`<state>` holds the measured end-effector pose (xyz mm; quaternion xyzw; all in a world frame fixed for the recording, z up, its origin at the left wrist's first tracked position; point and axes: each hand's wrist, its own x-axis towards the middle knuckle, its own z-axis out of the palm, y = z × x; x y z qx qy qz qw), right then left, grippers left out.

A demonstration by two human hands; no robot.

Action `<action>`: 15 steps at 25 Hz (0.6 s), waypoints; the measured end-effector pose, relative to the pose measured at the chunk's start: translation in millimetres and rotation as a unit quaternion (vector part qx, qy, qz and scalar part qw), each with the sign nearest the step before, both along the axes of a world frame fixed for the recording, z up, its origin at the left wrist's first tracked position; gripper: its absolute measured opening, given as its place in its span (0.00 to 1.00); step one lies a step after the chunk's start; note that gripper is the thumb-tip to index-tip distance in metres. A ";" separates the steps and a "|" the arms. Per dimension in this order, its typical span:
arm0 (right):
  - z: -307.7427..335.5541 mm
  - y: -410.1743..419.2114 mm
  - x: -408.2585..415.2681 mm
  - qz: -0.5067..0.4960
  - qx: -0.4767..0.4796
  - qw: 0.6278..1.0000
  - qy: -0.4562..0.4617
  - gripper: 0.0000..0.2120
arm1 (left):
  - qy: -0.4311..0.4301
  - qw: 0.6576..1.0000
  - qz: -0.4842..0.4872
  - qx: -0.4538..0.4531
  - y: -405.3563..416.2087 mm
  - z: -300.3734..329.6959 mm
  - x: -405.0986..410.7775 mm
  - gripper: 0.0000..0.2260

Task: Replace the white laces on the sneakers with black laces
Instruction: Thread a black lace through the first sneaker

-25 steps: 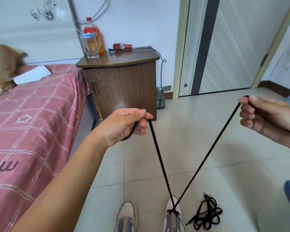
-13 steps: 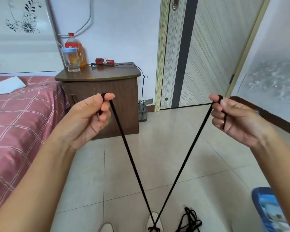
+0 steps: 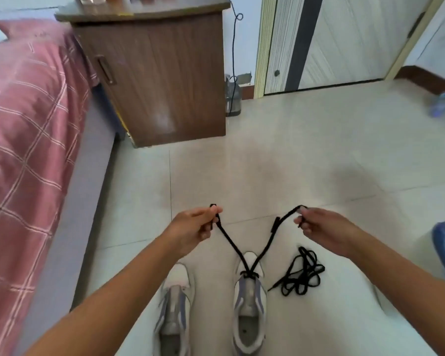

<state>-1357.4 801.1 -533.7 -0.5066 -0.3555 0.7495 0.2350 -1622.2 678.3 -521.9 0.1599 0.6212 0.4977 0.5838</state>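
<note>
Pink checked bedspread (image 3: pixel 23 150): far left, apart from the work.
Left white-and-lilac sneaker (image 3: pixel 175 304): on the tiled floor (image 3: pixel 319 150), eyelets apparently bare, likely awaiting its turn.
Left hand (image 3: pixel 193 229): fingers curled, pinching one end of the flat black lace (image 3: pixel 229 240).
Right white-and-lilac sneaker (image 3: pixel 249 299): the lace passes through its lowest eyelets; both ends drawn up in a V, probably to even the lengths.
Right hand (image 3: pixel 321 229): pinching the other end.
Spare bundled black lace (image 3: pixel 301 276): on the floor just beside the right sneaker, within reach.
</note>
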 end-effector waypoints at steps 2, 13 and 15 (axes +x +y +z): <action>-52.6 -20.4 5.3 -0.017 -0.060 0.998 -0.028 0.06 | -0.051 0.993 0.075 -0.071 -13.8 -58.7 9.0 0.04; -150.5 -95.7 -27.7 -0.052 -0.061 0.991 -0.112 0.07 | 0.085 0.986 0.076 -0.122 -43.6 -179.6 71.5 0.04; -153.5 -99.4 -30.8 -0.039 -0.027 0.988 -0.147 0.08 | 0.122 0.982 0.082 -0.116 -43.8 -180.1 74.5 0.05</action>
